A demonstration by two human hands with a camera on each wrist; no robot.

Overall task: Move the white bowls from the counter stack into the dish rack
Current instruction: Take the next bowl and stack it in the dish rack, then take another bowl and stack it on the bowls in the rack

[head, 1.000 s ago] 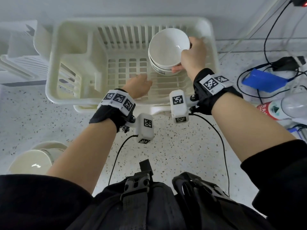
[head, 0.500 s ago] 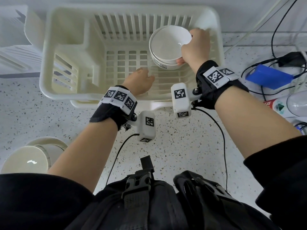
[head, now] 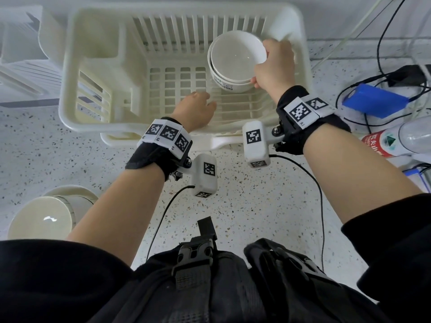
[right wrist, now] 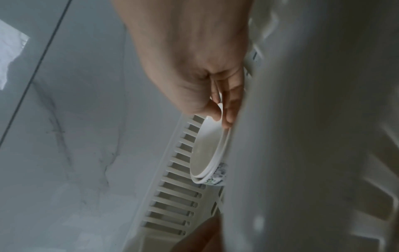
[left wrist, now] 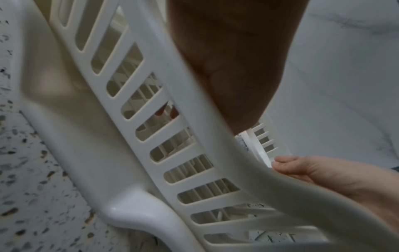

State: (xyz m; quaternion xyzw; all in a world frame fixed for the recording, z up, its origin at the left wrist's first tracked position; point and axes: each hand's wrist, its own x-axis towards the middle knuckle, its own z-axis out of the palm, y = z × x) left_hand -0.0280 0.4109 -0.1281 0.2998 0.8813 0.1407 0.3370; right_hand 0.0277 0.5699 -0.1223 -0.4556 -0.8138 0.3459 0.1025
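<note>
Two nested white bowls hang tilted inside the cream dish rack, near its back right corner. My right hand pinches their rims, thumb inside and fingers outside; the right wrist view shows that pinch on the bowls by the right hand. My left hand reaches over the front rim into the rack with fingers loosely curled and nothing in them. More white bowls stand stacked on the counter at the lower left.
A speckled counter carries the rack against a grey wall. Right of the rack lie a blue box, black cables and a plastic bottle. A white slatted tray sits at the far left.
My right hand has lowered the two bowls deeper into the rack, toward its back right. The left hand has stayed inside the rack near the front rim.
</note>
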